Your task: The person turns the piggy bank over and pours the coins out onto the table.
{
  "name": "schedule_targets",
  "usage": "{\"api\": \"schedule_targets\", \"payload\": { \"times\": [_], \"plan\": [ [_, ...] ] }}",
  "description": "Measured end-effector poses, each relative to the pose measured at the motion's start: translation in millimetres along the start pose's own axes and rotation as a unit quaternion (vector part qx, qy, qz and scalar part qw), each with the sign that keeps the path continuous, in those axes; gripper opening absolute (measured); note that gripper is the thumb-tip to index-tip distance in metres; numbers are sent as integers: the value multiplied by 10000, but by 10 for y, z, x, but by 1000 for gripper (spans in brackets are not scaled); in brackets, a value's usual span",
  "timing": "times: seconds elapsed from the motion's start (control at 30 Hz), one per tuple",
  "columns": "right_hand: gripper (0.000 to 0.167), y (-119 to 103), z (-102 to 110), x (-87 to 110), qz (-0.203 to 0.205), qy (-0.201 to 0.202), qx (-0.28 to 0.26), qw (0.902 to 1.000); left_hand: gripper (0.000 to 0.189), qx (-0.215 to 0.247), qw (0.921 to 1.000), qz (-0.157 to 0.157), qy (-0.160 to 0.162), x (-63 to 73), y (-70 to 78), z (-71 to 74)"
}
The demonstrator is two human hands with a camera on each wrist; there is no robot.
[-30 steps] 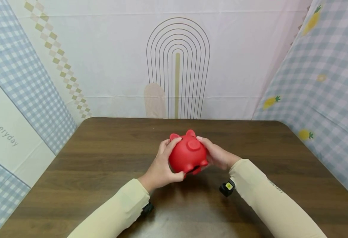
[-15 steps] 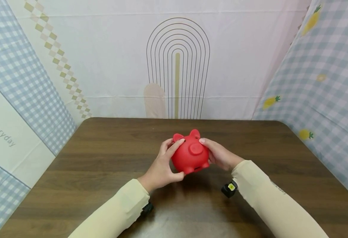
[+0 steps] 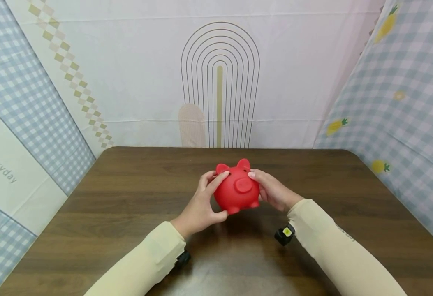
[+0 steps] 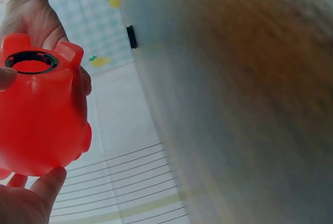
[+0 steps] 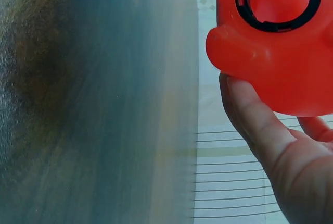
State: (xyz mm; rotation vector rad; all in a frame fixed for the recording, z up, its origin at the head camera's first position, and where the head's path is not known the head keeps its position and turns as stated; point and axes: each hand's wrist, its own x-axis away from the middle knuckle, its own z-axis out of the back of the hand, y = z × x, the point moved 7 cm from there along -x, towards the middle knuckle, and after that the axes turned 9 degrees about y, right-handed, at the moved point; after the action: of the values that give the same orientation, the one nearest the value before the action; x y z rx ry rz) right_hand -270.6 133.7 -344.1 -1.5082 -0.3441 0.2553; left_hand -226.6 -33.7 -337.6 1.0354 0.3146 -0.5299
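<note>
A red piggy bank (image 3: 235,197) is held above the table between both hands, its snout facing the head camera. My left hand (image 3: 197,207) grips its left side, fingers up by the ear and thumb low near a foot. On the other side my right hand (image 3: 273,191) grips it, with a fingertip beside the eye. From below, the right wrist view shows a round hole with a black ring (image 5: 278,26) in the belly, between the stubby feet. That ring also shows in the left wrist view, with the red inside visible through it.
A dark brown wooden table (image 3: 146,172) lies under the hands. Behind it hangs a white cloth (image 3: 135,74) with an arch pattern, and blue checked cloths stand at both sides. A small black camera (image 3: 284,234) is worn at the right wrist.
The piggy bank has shifted slightly right and turned more upright, so the dark opening underneath no longer shows in the head view. My right hand moved a little rightward with it; both grips stayed.
</note>
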Motion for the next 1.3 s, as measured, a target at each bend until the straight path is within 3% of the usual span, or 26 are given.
{"api": "schedule_targets", "payload": {
  "times": [0.27,0.43,0.57,0.7,0.83,1.0,1.17,1.3],
  "plan": [
    [53,21,34,-2,65,180,-252,9995,93,430,9990,61,88,-51,-41,11],
    [52,49,66,-2,32,357,-317,9989,92,794,9964,310,1,-60,-53,15],
    [54,69,99,1,30,526,-309,9981,87,1131,9904,789,-59,-76,-93,18],
    [57,85,123,6,43,615,-266,9977,75,1519,9758,1573,-92,-97,-157,12],
    [58,97,137,3,62,743,-244,9969,64,1871,9532,2368,-198,-140,-216,-37],
    [56,117,112,-20,28,828,-184,9964,63,2130,9281,3035,-340,-215,-269,-92],
    [57,148,84,-44,-52,885,-60,9960,64,2174,9166,3333,-387,-239,-295,-81],
    [58,164,55,-56,-115,877,161,9960,63,2189,9152,3318,-656,-240,-308,-110]
  ]
}}
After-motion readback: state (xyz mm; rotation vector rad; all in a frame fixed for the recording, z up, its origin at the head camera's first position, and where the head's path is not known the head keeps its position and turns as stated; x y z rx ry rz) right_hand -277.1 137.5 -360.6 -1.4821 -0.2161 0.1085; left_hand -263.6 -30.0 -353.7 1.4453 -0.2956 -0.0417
